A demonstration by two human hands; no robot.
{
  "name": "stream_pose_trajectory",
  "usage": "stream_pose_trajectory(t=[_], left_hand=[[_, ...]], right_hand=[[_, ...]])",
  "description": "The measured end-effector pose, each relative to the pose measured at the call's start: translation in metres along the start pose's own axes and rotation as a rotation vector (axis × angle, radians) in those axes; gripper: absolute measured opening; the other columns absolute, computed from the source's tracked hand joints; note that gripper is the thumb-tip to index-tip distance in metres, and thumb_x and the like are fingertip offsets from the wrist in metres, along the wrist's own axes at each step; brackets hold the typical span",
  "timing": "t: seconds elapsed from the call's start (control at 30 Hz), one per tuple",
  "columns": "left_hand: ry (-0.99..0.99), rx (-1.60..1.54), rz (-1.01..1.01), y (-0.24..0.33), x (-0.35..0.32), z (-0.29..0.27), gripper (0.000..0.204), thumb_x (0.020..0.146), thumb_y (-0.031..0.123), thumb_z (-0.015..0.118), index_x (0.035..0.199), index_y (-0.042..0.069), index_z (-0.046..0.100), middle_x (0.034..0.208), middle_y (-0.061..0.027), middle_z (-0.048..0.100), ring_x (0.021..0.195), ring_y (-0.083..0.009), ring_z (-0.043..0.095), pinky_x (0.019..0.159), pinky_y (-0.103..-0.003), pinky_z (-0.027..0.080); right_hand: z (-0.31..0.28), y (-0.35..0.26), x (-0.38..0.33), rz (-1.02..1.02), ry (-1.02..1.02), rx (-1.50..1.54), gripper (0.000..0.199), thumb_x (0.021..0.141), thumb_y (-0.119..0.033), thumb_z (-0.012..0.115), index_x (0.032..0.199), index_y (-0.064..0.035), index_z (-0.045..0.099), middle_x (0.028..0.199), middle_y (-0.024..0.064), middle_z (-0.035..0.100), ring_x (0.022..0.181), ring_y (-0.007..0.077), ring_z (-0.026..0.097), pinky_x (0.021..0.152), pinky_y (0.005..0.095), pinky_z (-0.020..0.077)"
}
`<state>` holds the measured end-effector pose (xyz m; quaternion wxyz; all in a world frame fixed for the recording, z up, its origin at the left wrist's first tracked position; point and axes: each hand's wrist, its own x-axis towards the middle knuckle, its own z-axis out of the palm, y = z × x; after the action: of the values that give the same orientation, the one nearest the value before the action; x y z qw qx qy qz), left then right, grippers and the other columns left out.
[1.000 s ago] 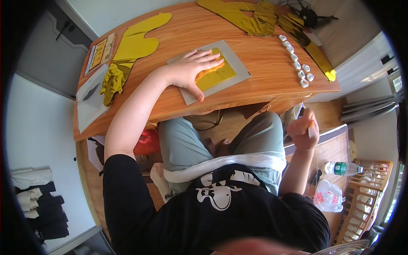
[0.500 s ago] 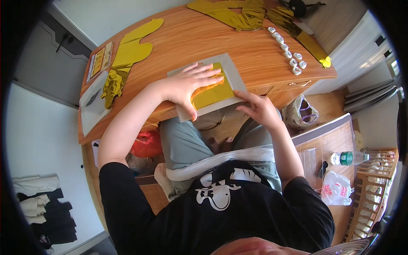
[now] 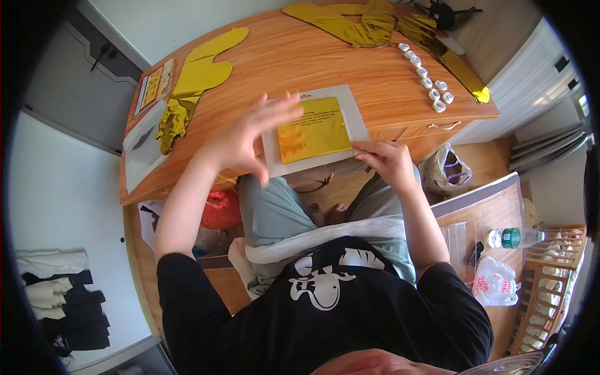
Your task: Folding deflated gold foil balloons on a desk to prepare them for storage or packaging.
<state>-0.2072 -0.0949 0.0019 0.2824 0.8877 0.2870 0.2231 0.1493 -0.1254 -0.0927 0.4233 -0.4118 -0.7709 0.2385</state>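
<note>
A clear plastic packet (image 3: 358, 120) with a hang hole lies at the table's near edge, partly jutting over my lap. Inside it sits a flat, folded gold foil sheet (image 3: 325, 134) with small dark print near its top. My right hand (image 3: 389, 161) pinches the packet's lower right corner between thumb and fingers. Above the packet's left side hovers my left hand (image 3: 250, 134), fingers spread and slightly blurred, holding nothing. Its reflection shows on the gold surface.
A gold foil balloon (image 3: 203, 69), flat, lies on the wooden table (image 3: 269, 69) at left, beside a flat package (image 3: 153, 87). More gold foil balloons (image 3: 350, 24) lie at the back. Several small white rolls (image 3: 426, 82) line the right side. A drawer handle (image 3: 444, 127) juts out there.
My left hand has lifted off the gold sheet and moved left, uncovering the print. My right hand now pinches the packet's corner, where its fingers rested at the edge before.
</note>
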Motion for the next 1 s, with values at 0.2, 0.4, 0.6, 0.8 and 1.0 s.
stream_pose_trajectory(t=[0.2, 0.4, 0.6, 0.8, 1.0], left_hand=[[-0.104, 0.654, -0.060, 0.015, -0.069, 0.072, 0.108, 0.066, 0.073, 0.074, 0.155, 0.018, 0.047, 0.164, -0.0035, 0.041, 0.153, -0.0253, 0.034, 0.126, -0.055, 0.024], [0.130, 0.591, -0.023, 0.008, -0.084, 0.092, 0.061, 0.093, 0.048, 0.066, 0.146, 0.019, 0.059, 0.153, -0.0033, 0.055, 0.148, -0.0240, 0.044, 0.124, -0.051, 0.028], [0.617, 0.224, 0.035, -0.008, -0.096, 0.120, 0.024, 0.085, 0.025, 0.081, 0.108, 0.016, 0.083, 0.140, -0.0096, 0.066, 0.142, -0.0292, 0.053, 0.124, -0.047, 0.028], [0.891, -0.147, -0.025, -0.007, -0.099, 0.146, 0.020, 0.080, 0.021, 0.086, 0.099, 0.015, 0.084, 0.129, -0.0088, 0.069, 0.131, -0.0286, 0.058, 0.116, -0.046, 0.038], [0.904, -0.064, -0.314, 0.002, -0.101, 0.147, 0.019, 0.081, 0.019, 0.087, 0.099, 0.011, 0.084, 0.137, -0.0070, 0.056, 0.123, -0.0211, 0.051, 0.097, -0.035, 0.044]], right_hand=[[-0.001, -0.011, -0.014, -0.044, -0.014, 0.062, 0.030, 0.082, -0.019, 0.085, 0.111, -0.0099, 0.080, 0.090, 0.0118, 0.077, 0.073, 0.0236, 0.075, 0.066, 0.0318, 0.0588], [-0.014, -0.026, -0.019, -0.182, -0.214, -0.166, 0.035, 0.084, -0.023, 0.083, 0.114, -0.0061, 0.079, 0.101, 0.0128, 0.079, 0.078, 0.0265, 0.075, 0.068, 0.0344, 0.0585], [-0.001, -0.014, -0.027, -0.143, -0.177, 0.045, 0.035, 0.085, -0.023, 0.082, 0.113, -0.0031, 0.078, 0.101, 0.0126, 0.079, 0.084, 0.0275, 0.075, 0.073, 0.0337, 0.0571], [0.016, -0.008, -0.039, -0.006, -0.025, 0.268, 0.025, 0.084, -0.015, 0.084, 0.102, 0.0012, 0.080, 0.089, 0.0105, 0.078, 0.078, 0.0186, 0.072, 0.072, 0.0287, 0.0542], [0.031, -0.004, -0.049, 0.142, 0.162, 0.469, 0.016, 0.082, -0.006, 0.086, 0.090, 0.0045, 0.077, 0.086, 0.0098, 0.077, 0.076, 0.0146, 0.068, 0.070, 0.0259, 0.0523]])
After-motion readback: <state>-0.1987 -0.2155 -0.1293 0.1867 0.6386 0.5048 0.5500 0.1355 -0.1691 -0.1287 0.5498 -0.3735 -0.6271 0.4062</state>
